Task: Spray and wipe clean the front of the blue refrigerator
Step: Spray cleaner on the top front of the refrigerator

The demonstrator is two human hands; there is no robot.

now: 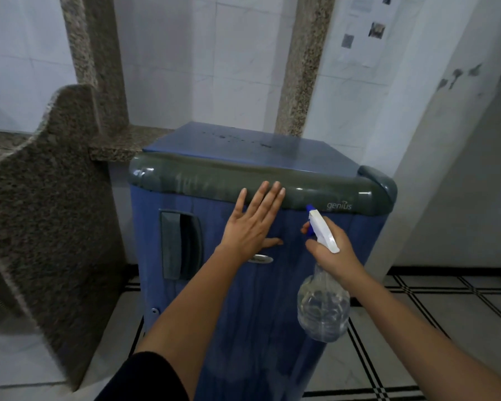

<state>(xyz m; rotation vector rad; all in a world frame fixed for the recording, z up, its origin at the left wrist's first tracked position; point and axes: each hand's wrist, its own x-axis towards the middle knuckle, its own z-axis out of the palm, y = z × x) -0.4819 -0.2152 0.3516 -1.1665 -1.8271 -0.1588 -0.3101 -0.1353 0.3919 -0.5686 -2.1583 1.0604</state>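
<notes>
Crowding the blue refrigerator (252, 299), a granite slab (55, 212) stands left; left hand (250, 227) flat, right hand (334, 250) clutching spray bottle (323, 308).

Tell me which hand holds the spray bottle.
The right hand grips the spray bottle; the left hand lies flat and empty on the blue refrigerator front.

"genius" is printed on the refrigerator's (243, 285) grey top trim (214, 175).

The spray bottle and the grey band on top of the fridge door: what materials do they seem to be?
The clear spray bottle in the right hand looks like thin transparent plastic: ribbed, see-through, with an opaque white trigger head. The grey-green curved band looks like glossy moulded plastic, judging by its rounded corners and sharp highlights; painted metal cannot be excluded.
</notes>
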